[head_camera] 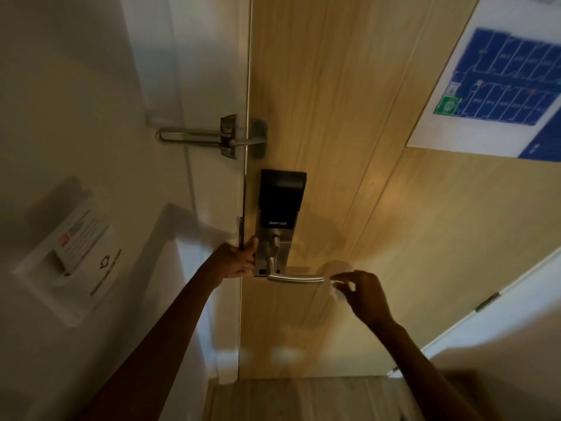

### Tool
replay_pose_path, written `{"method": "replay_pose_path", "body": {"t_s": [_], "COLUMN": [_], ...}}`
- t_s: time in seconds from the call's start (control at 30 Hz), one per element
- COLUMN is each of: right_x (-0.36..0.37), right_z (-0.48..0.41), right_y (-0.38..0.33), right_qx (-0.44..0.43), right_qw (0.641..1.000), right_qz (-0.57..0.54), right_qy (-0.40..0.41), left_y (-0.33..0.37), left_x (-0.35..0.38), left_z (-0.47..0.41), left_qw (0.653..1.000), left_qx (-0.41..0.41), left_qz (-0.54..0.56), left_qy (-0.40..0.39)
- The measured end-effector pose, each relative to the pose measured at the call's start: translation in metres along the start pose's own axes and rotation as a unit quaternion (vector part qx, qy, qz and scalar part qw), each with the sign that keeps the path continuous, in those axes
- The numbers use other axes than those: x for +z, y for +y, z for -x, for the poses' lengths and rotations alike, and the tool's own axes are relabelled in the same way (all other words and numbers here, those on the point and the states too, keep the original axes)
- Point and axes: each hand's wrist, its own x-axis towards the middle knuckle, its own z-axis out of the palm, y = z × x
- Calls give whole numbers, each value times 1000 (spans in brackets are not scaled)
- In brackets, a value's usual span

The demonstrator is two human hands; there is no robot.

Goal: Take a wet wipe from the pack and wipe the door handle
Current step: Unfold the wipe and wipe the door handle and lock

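Handle (pixel 296 278) is lying level on the door (pixel 349 208), free end pointing at our right hand (pixel 365 294), which is pinching the wipe (pixel 337 291); our left hand (pixel 235 259) is gripping the door's edge.

Person, head-camera view: 2 forearms and 2 hands visible. Left hand (pixel 235 259) and right hand (pixel 362 294) both bare; no gloves, rings, watch or bracelets seen. Both forearms bare to the lower frame edge; no sleeves or cuffs in view.
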Motion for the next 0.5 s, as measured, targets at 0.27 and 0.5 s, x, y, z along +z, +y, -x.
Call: {"method": "replay_pose_path", "body": {"t_s": [0.27,0.5], "right_x": [28,42], "right_z": [1,11], "right_y": [-17,-40], "right_qx": [319,365], "right_qw": [804,790], "right_qz": [-489,-475], "right_qy": [113,131], "left_y": [-6,-6], "left_x": [-2,-2], "left_z": [-6,-8], "left_qw": [1000,1000], "left_qx": [16,10], "left_qz": [-18,-21], "left_qy": [16,19]}}
